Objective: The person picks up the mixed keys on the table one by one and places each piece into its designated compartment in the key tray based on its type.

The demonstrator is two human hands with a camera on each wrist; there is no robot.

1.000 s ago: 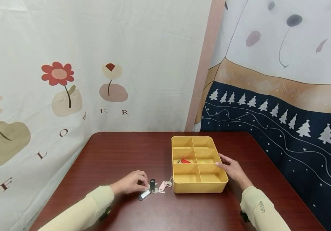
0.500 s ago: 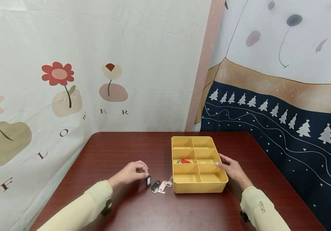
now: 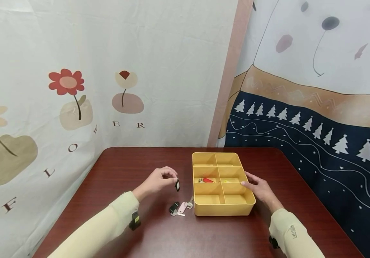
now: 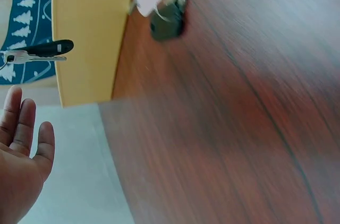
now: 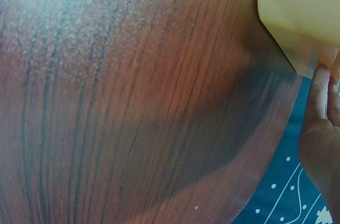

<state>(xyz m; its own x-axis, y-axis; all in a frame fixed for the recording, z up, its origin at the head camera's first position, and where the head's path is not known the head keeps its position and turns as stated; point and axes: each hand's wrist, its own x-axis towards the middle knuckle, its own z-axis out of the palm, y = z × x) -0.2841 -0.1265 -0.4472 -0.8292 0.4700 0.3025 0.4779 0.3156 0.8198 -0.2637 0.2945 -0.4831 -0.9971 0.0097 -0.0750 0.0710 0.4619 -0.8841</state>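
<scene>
My left hand (image 3: 157, 181) pinches a key with a black-framed label tag (image 3: 177, 185), which hangs from the fingertips above the table, left of the box. In the left wrist view the key (image 4: 37, 59) dangles beside its dark tag, in front of the box wall. My right hand (image 3: 260, 188) holds the right side of the yellow divided box (image 3: 222, 210), thumb over the rim and fingers along the outer wall. On the table left of the box lie a black key tag (image 3: 174, 206) and a pink key tag (image 3: 182, 206) with keys.
A red key tag (image 3: 208, 180) lies in the box's middle left compartment, and a small yellow item (image 3: 227, 181) in the middle right one. The dark red table (image 3: 140, 161) ends at printed curtains (image 3: 172, 71) behind and to the right.
My left hand has picked up the black-framed key tag from the table and raised it up and to the right, toward the box. The right hand and box have stayed put.
</scene>
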